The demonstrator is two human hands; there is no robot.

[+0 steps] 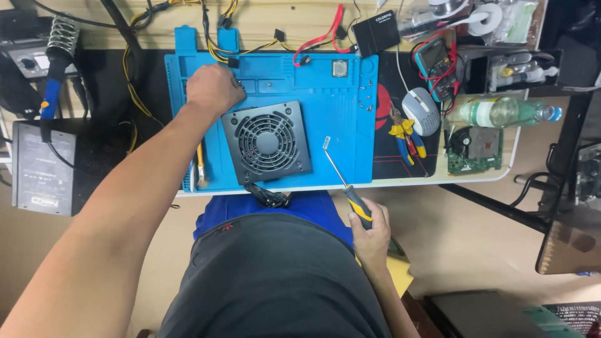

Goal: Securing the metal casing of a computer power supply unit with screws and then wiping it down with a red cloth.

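The right hand (370,233) has its grip clenched around the yellow-and-black handle of a slim metal-shafted screwdriver (348,191), held near the lap with the shaft angled up over the front edge of the blue silicone work mat (338,119). The left hand (215,89) reaches to the mat's upper left, fingers curled down at small compartments; whether it grasps anything cannot be told. Just below that hand a dark grey square metal box with a round fan grille (267,142) lies on the mat. Right of the mat, yellow-handled pliers (403,133) and a grey computer mouse (422,111) rest on the worktop (476,178).
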